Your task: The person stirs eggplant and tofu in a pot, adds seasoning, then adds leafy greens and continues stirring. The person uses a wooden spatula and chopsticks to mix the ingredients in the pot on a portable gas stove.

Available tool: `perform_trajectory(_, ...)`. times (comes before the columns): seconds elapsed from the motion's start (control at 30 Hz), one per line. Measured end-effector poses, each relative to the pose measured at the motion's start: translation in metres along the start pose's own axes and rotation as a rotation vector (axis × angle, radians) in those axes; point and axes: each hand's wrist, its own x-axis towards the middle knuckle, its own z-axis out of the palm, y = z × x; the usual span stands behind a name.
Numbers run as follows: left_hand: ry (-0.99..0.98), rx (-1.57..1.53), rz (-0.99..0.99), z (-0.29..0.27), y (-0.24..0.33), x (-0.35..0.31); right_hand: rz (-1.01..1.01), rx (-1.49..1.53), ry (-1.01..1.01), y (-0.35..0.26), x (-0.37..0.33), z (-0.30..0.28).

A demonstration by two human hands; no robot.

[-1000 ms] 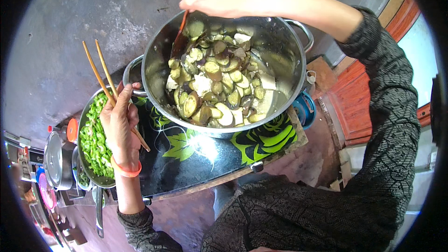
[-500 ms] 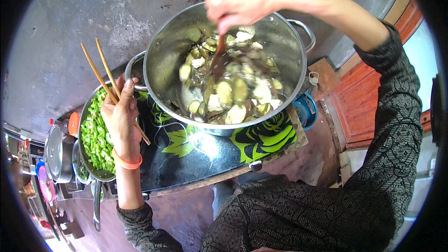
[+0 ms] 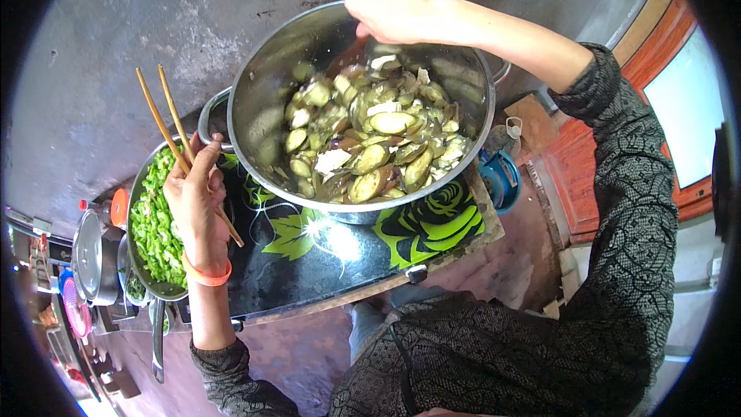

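Observation:
A large steel pot sits tilted toward me on a black stove, holding sliced eggplant mixed with white tofu-like pieces. My right hand is closed around a wooden spatula above the far rim; its lower end is blurred and partly hidden among the slices. At the pot's left loop handle, my left hand grips with its fingers, which are partly hidden. Two wooden chopsticks are also held in that hand, pointing up and left.
A pan of chopped green vegetables stands left of the stove. Farther left is a lidded pot. A blue object is beside the stove's right edge, and a grey wall rises behind.
My right hand has shifted slightly, bringing the spatula toward the pot's far left side. The eggplant has been turned over and heaped up. My left hand keeps its hold.

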Motion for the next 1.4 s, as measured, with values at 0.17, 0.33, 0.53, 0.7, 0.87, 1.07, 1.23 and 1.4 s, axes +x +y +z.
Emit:
perform_trajectory(0.17,-0.028,0.005,0.014,-0.002,0.0,-0.002,-0.047,0.065,-0.035,0.02,-0.031,-0.077)
perform_trajectory(0.33,0.013,0.026,0.015,-0.004,0.002,-0.002,-0.156,0.242,-0.185,0.031,-0.078,-0.157)
perform_trajectory(0.53,0.008,0.011,0.033,0.0,-0.003,0.007,-0.375,0.293,0.088,-0.026,-0.102,-0.069)
perform_trajectory(0.7,-0.019,-0.026,0.016,0.0,-0.01,0.009,-0.2,0.197,-0.016,-0.016,-0.082,-0.041)
perform_trajectory(0.87,-0.015,-0.056,0.025,-0.002,-0.01,0.008,-0.05,-0.261,0.219,0.024,-0.071,-0.076)
perform_trajectory(1.07,0.026,-0.031,0.038,-0.001,-0.007,0.005,0.024,-0.539,-0.077,0.018,-0.055,-0.067)
perform_trajectory(1.23,0.048,0.002,0.023,0.001,-0.009,0.006,-0.131,-0.237,-0.088,-0.006,-0.068,-0.032)
perform_trajectory(1.4,0.057,0.013,0.042,0.002,-0.011,0.006,-0.25,-0.032,-0.326,0.005,-0.089,-0.056)
